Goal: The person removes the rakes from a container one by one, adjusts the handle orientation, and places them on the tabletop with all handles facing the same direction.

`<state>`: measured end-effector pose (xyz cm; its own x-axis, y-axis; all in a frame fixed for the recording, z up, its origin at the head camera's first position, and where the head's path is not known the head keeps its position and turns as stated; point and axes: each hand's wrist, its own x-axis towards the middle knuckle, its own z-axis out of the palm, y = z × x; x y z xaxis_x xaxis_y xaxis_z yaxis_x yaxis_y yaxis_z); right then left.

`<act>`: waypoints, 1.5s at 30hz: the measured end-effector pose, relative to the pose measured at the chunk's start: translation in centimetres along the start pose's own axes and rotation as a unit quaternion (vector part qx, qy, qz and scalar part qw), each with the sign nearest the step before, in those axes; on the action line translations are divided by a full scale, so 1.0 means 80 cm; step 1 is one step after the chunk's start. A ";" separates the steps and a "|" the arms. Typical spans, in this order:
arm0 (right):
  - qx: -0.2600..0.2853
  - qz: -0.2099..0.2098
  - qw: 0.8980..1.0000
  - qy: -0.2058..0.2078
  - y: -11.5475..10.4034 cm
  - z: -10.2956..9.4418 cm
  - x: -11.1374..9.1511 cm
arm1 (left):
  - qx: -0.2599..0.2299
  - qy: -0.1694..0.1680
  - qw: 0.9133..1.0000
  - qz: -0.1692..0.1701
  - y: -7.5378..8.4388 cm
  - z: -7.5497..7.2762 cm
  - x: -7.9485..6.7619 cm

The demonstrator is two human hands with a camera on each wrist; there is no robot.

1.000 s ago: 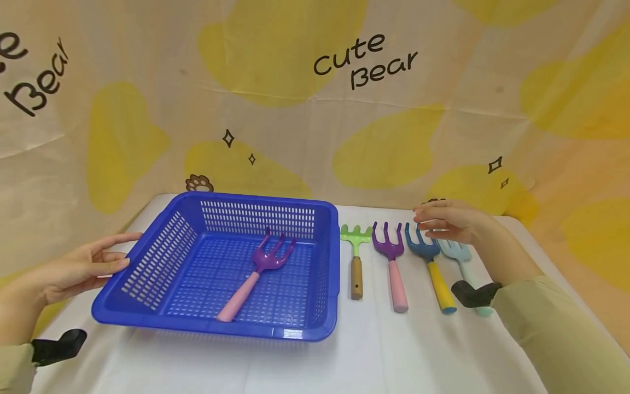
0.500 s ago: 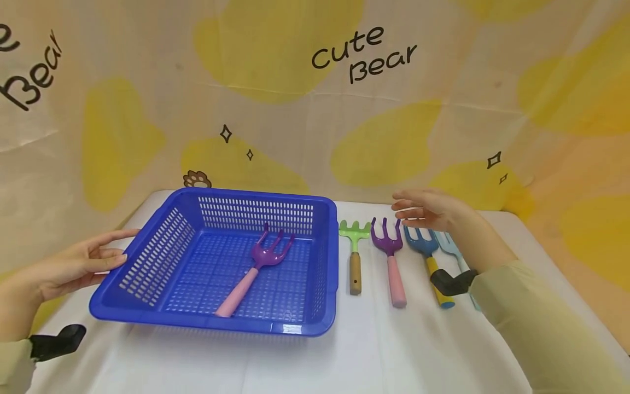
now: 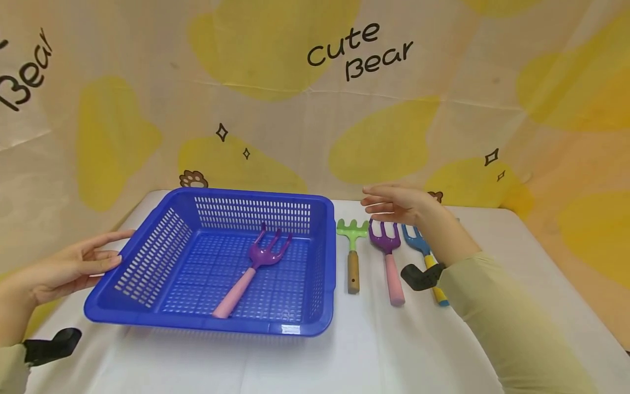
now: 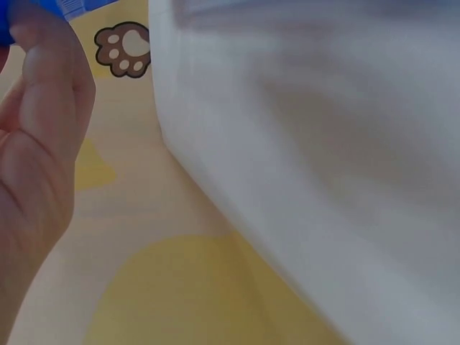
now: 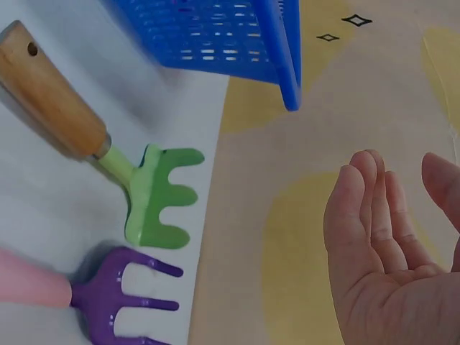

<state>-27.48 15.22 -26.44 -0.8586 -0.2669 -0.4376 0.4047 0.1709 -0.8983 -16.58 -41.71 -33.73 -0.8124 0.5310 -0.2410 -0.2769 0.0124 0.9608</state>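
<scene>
My left hand (image 3: 74,268) holds the left rim of a blue perforated plastic basket (image 3: 197,324), thumb on the near side. Inside the basket a hand fork (image 3: 250,268) with purple tines and a pink handle lies slantwise. My right hand (image 3: 396,201) hovers with loosely extended fingers above the far ends of a tool row, holding nothing. That row has a green hand rake (image 3: 353,271) with a wooden handle, a second purple-and-pink hand fork (image 3: 392,273), and a blue hand fork (image 3: 417,243) with a yellow handle, partly covered by the right forearm.
A white-covered table (image 3: 374,350) carries everything. Behind it hangs a cream-and-yellow cloth (image 3: 275,137) with printed lettering. The basket's right wall stands close to the green rake. The right arm hides nearly all of the light-blue fork.
My right hand has moved left, from above the blue and light-blue forks toward the purple fork and green rake. The left hand keeps its hold on the basket.
</scene>
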 end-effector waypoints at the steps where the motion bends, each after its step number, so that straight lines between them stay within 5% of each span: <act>1: 0.005 0.001 1.000 -0.001 -0.001 0.002 0.001 | -0.002 -0.003 1.000 0.001 0.000 0.000 0.000; 17: 0.042 -0.013 0.999 -0.006 -0.012 0.041 0.014 | -0.077 -0.071 0.994 0.006 0.000 0.001 0.002; 45: 0.051 -0.019 0.998 -0.032 -0.010 0.117 0.038 | -0.067 -0.043 0.997 -0.009 -0.002 -0.001 0.000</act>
<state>-27.49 5.38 -27.40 -0.8533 -0.3328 -0.4013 0.4045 0.0630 -0.9124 -16.57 -41.77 -33.91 -0.7618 0.6018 -0.2398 -0.3611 -0.0872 0.9284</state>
